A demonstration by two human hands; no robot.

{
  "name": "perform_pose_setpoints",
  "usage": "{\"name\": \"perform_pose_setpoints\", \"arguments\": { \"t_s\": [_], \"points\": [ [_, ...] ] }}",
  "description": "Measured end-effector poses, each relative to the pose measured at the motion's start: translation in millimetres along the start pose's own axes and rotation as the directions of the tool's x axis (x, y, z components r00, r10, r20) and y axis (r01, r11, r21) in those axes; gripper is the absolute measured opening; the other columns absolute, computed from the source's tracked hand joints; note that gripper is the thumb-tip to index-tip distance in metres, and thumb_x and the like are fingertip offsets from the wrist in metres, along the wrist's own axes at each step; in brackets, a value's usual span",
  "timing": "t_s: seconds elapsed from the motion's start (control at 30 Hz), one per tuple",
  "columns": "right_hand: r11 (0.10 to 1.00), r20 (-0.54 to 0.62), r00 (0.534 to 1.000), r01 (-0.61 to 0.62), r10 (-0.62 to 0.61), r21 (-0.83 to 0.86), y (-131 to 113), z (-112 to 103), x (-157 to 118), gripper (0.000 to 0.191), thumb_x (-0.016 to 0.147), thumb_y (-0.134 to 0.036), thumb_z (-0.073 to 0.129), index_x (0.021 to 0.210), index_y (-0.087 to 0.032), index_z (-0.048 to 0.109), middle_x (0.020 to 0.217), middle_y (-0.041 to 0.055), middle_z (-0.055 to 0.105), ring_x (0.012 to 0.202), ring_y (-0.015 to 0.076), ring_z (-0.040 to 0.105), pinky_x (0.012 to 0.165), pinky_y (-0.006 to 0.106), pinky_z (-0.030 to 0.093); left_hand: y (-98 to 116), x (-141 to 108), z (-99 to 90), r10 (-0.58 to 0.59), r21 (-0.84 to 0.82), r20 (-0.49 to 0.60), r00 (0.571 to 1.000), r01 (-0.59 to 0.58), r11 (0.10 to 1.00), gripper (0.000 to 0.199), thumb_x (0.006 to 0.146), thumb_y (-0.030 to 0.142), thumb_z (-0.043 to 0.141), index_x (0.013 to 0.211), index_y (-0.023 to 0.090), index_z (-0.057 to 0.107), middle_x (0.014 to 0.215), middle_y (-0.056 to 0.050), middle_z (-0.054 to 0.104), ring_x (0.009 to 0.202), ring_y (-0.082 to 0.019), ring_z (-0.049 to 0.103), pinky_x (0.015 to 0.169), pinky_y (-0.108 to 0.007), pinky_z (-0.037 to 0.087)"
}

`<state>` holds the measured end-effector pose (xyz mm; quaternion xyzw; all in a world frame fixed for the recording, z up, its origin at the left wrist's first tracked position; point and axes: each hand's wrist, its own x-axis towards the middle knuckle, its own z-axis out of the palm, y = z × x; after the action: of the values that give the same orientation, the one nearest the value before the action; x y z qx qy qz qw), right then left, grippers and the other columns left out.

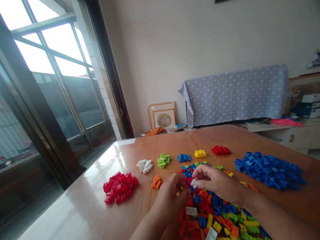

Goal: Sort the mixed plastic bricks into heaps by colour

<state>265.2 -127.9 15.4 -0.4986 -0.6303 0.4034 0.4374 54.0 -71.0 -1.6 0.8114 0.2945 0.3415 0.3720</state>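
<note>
Over a mixed heap of toy building bricks [205,206], my two hands are close together. My right hand [212,179] pinches a small white brick [193,182] between thumb and fingertips. Just left of it, my left hand [173,194] has its fingers curled toward the thumb; whatever lies between them is hidden. The heap holds red, blue, yellow, green and orange pieces, with a flat white piece [211,238] near the front. Both forearms reach in from the bottom edge and cover part of the pile.
Sorted piles lie around on the brown table [81,214]: red-pink bricks [120,188], white [145,166], lime green [164,160], orange [156,182], small blue [184,157], yellow [200,153], red [221,150]. A large blue pile [269,170] is at right.
</note>
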Motion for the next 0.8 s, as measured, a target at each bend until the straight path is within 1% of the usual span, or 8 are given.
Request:
{"name": "perform_pose_setpoints", "arguments": {
  "t_s": [0.1, 0.2, 0.27, 0.37, 0.5, 0.6, 0.73, 0.8],
  "points": [
    [0.999, 0.012, 1.0, -0.019, 0.018, 0.031, -4.3, 5.8, -2.0, 0.021, 0.088, -0.038, 0.066, 0.096, -0.019, 0.059, 0.089, -0.0009, 0.062, 0.084, 0.0153, 0.057, 0.075, 0.026, 0.046, 8.7, -3.0, 5.8, 0.048, -0.064, 0.02, 0.999, -0.047, 0.997, 0.022, 0.084, 0.028, 0.067, 0.105, 0.019, 0.065, 0.091, -0.004, 0.067, 0.08, -0.016, 0.058, 0.07, -0.023, 0.044],
    [1.0, 0.017, 0.999, -0.028, 0.028, 0.001, -2.5, 9.9, -1.7, 0.025, 0.089, -0.043, 0.066, 0.094, -0.02, 0.06, 0.085, -0.0018, 0.061, 0.081, 0.0152, 0.055, 0.072, 0.026, 0.045, 9.1, -2.7, 6.8, 0.069, -0.039, 0.003, 0.998, -0.069, 0.997, 0.012, 0.087, 0.028, 0.065, 0.095, 0.019, 0.067, 0.089, -0.004, 0.067, 0.08, -0.016, 0.058, 0.07, -0.024, 0.044],
    [1.0, 0.02, 1.0, -0.011, 0.011, -0.008, 1.5, 10.4, -0.3, 0.027, 0.09, -0.046, 0.064, 0.096, -0.02, 0.061, 0.088, -0.0009, 0.062, 0.084, 0.0162, 0.057, 0.075, 0.027, 0.046, 4.1, 0.0, 2.9, 0.064, 0.011, -0.051, 0.997, -0.063, 0.998, 0.01, 0.086, 0.027, 0.064, 0.093, 0.02, 0.068, 0.088, -0.003, 0.067, 0.08, -0.016, 0.059, 0.071, -0.024, 0.044],
    [0.997, -0.039, 0.999, 0.015, -0.018, -0.07, 10.2, 7.3, 3.0, 0.028, 0.092, -0.047, 0.061, 0.101, -0.02, 0.063, 0.092, 0.0006, 0.065, 0.089, 0.0182, 0.059, 0.08, 0.029, 0.048, -9.0, 6.9, -10.8, 0.03, 0.074, -0.222, 0.975, -0.014, 0.997, 0.013, 0.085, 0.028, 0.066, 0.094, 0.021, 0.07, 0.088, -0.003, 0.066, 0.077, -0.015, 0.058, 0.07, -0.025, 0.044],
    [0.961, -0.139, 0.988, 0.03, -0.071, -0.276, 21.7, 0.0, 6.9, 0.025, 0.093, -0.044, 0.056, 0.099, -0.021, 0.066, 0.09, 0.0022, 0.067, 0.087, 0.0198, 0.062, 0.08, 0.032, 0.049, -29.6, 15.3, -37.7, -0.082, 0.0, -0.458, 0.885, 0.092, 0.996, 0.023, 0.084, 0.039, 0.067, 0.096, 0.02, 0.071, 0.091, -0.005, 0.066, 0.077, -0.016, 0.06, 0.071, -0.027, 0.047],
    [0.859, -0.185, 0.962, 0.083, -0.202, -0.505, 24.0, -6.5, 6.7, 0.021, 0.093, -0.038, 0.054, 0.097, -0.023, 0.068, 0.09, 0.0035, 0.069, 0.083, 0.0208, 0.063, 0.077, 0.034, 0.049, -41.8, 18.0, -55.4, -0.156, -0.099, -0.585, 0.796, 0.121, 0.988, 0.035, 0.081, 0.046, 0.069, 0.101, 0.017, 0.069, 0.094, -0.006, 0.069, 0.083, -0.018, 0.064, 0.077, -0.029, 0.05],
    [0.753, -0.193, 0.93, 0.118, -0.311, -0.647, 17.4, -18.5, 2.7, 0.021, 0.094, -0.035, 0.05, 0.099, -0.025, 0.068, 0.094, 0.0044, 0.07, 0.084, 0.0214, 0.064, 0.075, 0.034, 0.048, -48.6, 17.6, -70.2, -0.249, -0.188, -0.664, 0.705, 0.164, 0.968, 0.048, 0.079, 0.052, 0.07, 0.106, 0.013, 0.066, 0.098, -0.009, 0.072, 0.09, -0.021, 0.067, 0.083, -0.033, 0.051],
    [0.737, -0.207, 0.922, 0.113, -0.328, -0.666, 14.0, -25.4, 0.7, 0.021, 0.095, -0.034, 0.049, 0.099, -0.025, 0.068, 0.094, 0.0045, 0.07, 0.084, 0.0213, 0.065, 0.074, 0.033, 0.048, -47.5, 18.3, -76.3, -0.273, -0.207, -0.676, 0.685, 0.18, 0.962, 0.051, 0.079, 0.054, 0.069, 0.108, 0.012, 0.065, 0.102, -0.011, 0.072, 0.092, -0.022, 0.067, 0.083, -0.034, 0.051]
  ]
}}
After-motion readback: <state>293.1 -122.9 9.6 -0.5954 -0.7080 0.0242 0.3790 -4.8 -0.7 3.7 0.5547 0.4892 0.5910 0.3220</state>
